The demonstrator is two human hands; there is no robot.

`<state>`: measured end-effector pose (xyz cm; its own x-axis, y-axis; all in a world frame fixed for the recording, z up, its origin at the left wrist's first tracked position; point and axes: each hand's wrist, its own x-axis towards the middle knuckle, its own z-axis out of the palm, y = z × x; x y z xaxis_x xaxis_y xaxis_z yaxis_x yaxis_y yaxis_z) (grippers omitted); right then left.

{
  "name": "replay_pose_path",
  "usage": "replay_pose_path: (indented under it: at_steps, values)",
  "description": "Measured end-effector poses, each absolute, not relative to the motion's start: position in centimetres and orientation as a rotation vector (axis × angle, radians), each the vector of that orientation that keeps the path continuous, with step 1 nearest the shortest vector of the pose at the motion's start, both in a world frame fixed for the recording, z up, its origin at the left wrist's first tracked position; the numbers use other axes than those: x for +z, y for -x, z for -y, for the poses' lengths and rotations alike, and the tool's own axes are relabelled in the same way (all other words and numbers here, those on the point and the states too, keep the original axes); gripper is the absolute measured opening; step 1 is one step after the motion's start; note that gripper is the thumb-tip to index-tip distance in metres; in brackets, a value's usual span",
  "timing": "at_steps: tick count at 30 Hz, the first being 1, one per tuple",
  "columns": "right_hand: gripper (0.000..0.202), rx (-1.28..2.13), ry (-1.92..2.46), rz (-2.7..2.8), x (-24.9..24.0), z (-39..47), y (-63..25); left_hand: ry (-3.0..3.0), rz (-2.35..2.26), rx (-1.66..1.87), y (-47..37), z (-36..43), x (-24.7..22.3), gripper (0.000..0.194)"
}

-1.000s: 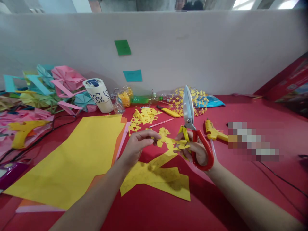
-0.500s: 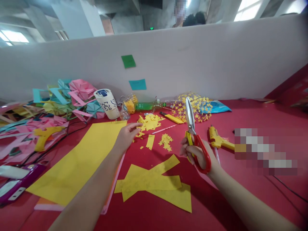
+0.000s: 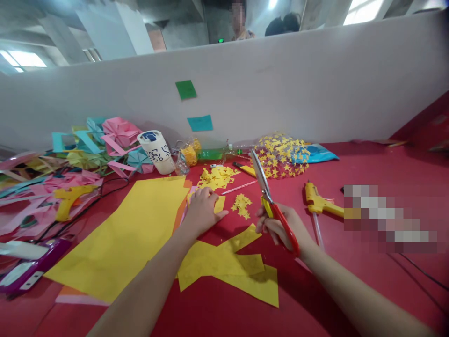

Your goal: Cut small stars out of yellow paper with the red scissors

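Note:
My right hand (image 3: 280,224) is closed round red-and-yellow-handled scissors (image 3: 264,180), their blades together and pointing up and away. My left hand (image 3: 205,209) is palm down over a small yellow paper strip (image 3: 220,204), thumb apart from bent fingers; its fingertips are partly hidden, and nothing shows gripped in it. Between the hands lies a small pile of yellow paper stars (image 3: 242,206). Beyond my left hand is a heap of yellow paper scraps (image 3: 217,177). Several overlapping yellow paper pieces (image 3: 224,262) lie nearer me. A large yellow sheet (image 3: 129,234) rests under and left of my left forearm.
A yellow glue gun (image 3: 319,201) lies at right, another glue gun (image 3: 66,199) at left by a purple power strip (image 3: 35,267). At the back are a white cup (image 3: 156,152), a green bottle (image 3: 212,154), a cutter (image 3: 245,169) and a clear bag of stars (image 3: 280,157).
My left hand has moved right and nearer, from beside the scrap heap to over the small strip. The scissors have shifted left and tilted left in my right hand.

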<state>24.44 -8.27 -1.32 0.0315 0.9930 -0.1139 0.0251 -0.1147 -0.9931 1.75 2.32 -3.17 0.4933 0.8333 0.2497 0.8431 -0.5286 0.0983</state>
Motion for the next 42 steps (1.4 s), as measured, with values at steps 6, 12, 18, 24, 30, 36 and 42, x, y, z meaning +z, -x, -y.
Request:
replay_pose_path:
  at_steps: [6, 12, 18, 24, 30, 36, 42]
  values:
    - [0.026, 1.239, 1.383, 1.253, -2.2, 8.2, -24.2, 2.681, 1.322, -0.182, -2.6, -1.8, -3.5, 0.025]
    - [0.023, 1.225, 1.403, 1.302, -2.0, 8.3, -23.6, 2.733, 1.408, -0.322, -2.1, -2.1, -3.9, 0.025]
    - [0.025, 1.203, 1.437, 1.299, -2.4, 8.3, -23.7, 2.692, 1.452, -0.487, -1.9, -2.3, -4.5, 0.034]
    - [0.027, 1.190, 1.451, 1.300, -2.8, 8.3, -23.6, 2.805, 1.446, -0.524, -2.0, -2.9, -5.0, 0.023]
    - [0.025, 1.209, 1.449, 1.264, -2.7, 8.2, -23.3, 2.855, 1.459, -0.494, -1.4, -3.0, -4.8, 0.031]
    - [0.024, 1.207, 1.458, 1.254, -2.6, 8.2, -23.2, 2.932, 1.481, -0.463, -1.2, -3.2, -4.5, 0.019]
    - [0.022, 1.190, 1.445, 1.288, -2.8, 8.1, -23.3, 2.989, 1.450, -0.556, -1.3, -3.0, -4.2, 0.005]
